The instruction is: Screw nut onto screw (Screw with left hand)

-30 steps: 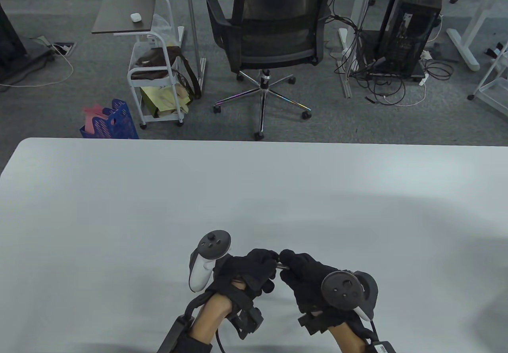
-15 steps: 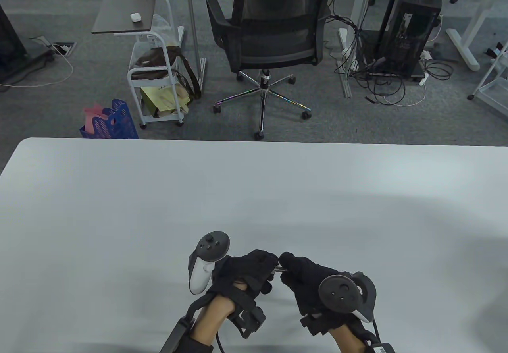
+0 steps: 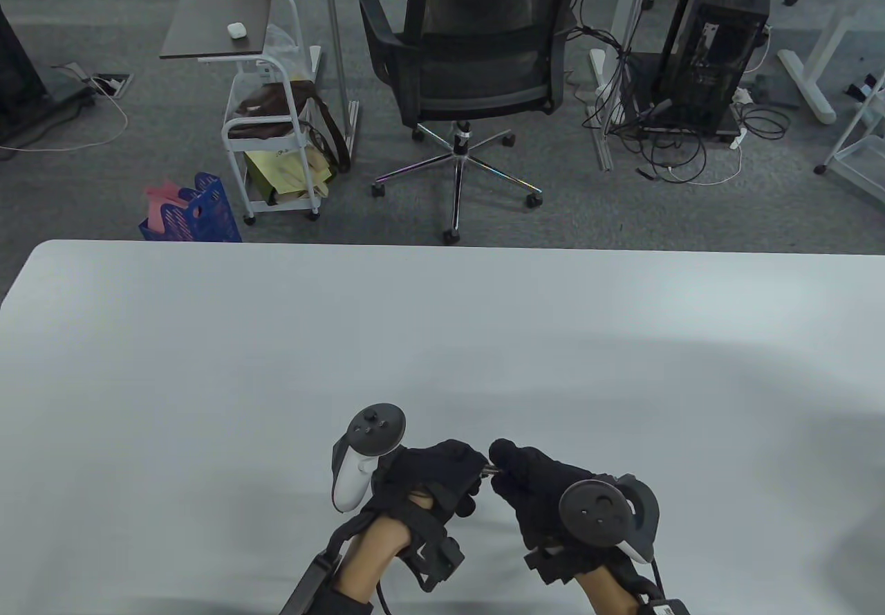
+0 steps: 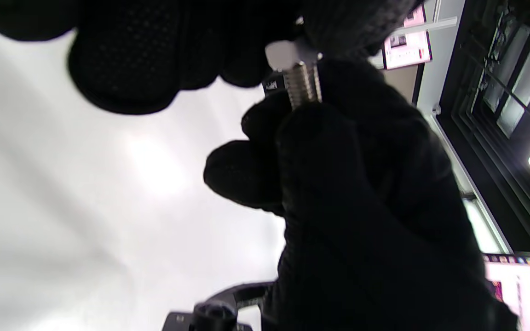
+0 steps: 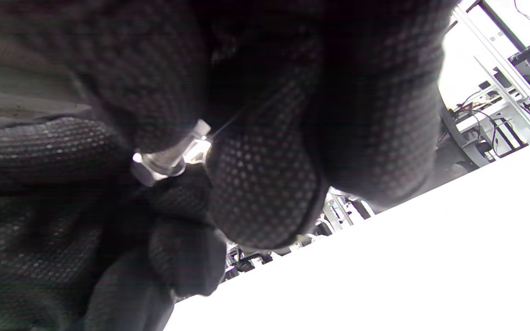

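Near the table's [image 3: 207, 366] front edge, the left hand [image 3: 429, 476] is pinching the nut [image 4: 285, 54] while the right hand [image 3: 539, 487] is gripping the screw [image 4: 304, 82]; both are curling tightly, fingertips meeting between them above the tabletop.

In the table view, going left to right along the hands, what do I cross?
Left tracker → left hand → screw → right hand → right tracker.

Over the table's [image 3: 207, 366] near edge, the left hand [image 3: 432, 480] is sitting left of the right hand [image 3: 536, 487], the screw [image 3: 489, 470] bridging between them; the chair [image 3: 477, 68] is standing behind the table.
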`<move>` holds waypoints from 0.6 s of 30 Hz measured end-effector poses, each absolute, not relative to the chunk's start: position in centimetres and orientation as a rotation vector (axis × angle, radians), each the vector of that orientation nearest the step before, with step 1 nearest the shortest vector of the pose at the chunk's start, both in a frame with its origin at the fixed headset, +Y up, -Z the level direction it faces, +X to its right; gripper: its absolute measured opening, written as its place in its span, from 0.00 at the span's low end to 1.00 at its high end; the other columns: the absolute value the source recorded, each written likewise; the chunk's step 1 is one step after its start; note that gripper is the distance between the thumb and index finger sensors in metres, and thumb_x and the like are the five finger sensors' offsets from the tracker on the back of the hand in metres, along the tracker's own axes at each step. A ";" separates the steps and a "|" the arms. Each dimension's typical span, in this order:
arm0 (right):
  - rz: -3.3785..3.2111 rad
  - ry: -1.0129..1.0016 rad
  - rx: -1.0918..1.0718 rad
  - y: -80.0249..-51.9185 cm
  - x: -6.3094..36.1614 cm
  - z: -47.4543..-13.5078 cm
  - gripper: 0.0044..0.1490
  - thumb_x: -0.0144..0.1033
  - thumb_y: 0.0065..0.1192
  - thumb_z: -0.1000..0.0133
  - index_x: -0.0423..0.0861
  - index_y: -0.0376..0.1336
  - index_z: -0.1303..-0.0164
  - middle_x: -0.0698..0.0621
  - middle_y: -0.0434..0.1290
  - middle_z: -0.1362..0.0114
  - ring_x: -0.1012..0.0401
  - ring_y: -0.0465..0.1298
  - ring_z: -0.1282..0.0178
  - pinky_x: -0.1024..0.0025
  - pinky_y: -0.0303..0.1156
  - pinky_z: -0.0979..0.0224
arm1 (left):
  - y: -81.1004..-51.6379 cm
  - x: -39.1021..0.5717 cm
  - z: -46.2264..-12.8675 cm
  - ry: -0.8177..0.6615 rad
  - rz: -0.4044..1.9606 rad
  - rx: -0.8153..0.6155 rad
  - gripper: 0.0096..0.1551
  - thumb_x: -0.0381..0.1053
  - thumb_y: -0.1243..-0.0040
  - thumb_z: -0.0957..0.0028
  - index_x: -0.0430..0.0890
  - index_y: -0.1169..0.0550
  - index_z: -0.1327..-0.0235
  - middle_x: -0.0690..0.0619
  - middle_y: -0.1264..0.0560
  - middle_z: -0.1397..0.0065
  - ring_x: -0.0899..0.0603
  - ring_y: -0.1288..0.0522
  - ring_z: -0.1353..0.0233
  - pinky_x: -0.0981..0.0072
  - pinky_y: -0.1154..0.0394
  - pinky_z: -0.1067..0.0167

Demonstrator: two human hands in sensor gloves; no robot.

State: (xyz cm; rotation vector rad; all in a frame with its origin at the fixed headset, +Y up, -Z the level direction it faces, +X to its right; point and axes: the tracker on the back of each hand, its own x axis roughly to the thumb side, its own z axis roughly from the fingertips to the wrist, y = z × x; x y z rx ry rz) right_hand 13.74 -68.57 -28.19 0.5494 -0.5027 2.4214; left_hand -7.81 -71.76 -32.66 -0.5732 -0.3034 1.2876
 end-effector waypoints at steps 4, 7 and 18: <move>2.421 -0.508 0.547 -68.6 13.8 -28.2 0.29 0.40 0.76 0.60 0.46 0.75 0.48 0.47 0.86 0.49 0.62 0.94 0.66 0.63 0.92 0.56 | -71.9 -7.9 -32.6 -0.301 1.313 -0.564 0.38 0.55 0.46 0.51 0.35 0.31 0.32 0.29 0.28 0.37 0.29 0.22 0.50 0.39 0.29 0.53; 2.411 -0.505 0.542 -68.6 13.8 -28.2 0.29 0.40 0.76 0.60 0.46 0.75 0.48 0.47 0.86 0.49 0.62 0.94 0.66 0.63 0.92 0.56 | -72.0 -8.1 -32.6 -0.259 1.291 -0.514 0.40 0.58 0.45 0.53 0.33 0.25 0.35 0.27 0.25 0.40 0.27 0.21 0.53 0.37 0.28 0.55; 2.430 -0.493 0.548 -68.6 13.7 -28.3 0.29 0.40 0.76 0.60 0.46 0.75 0.48 0.47 0.86 0.50 0.62 0.94 0.66 0.63 0.92 0.56 | -72.1 -8.0 -32.6 -0.273 1.287 -0.522 0.40 0.57 0.45 0.52 0.34 0.28 0.34 0.28 0.27 0.39 0.28 0.22 0.52 0.37 0.29 0.53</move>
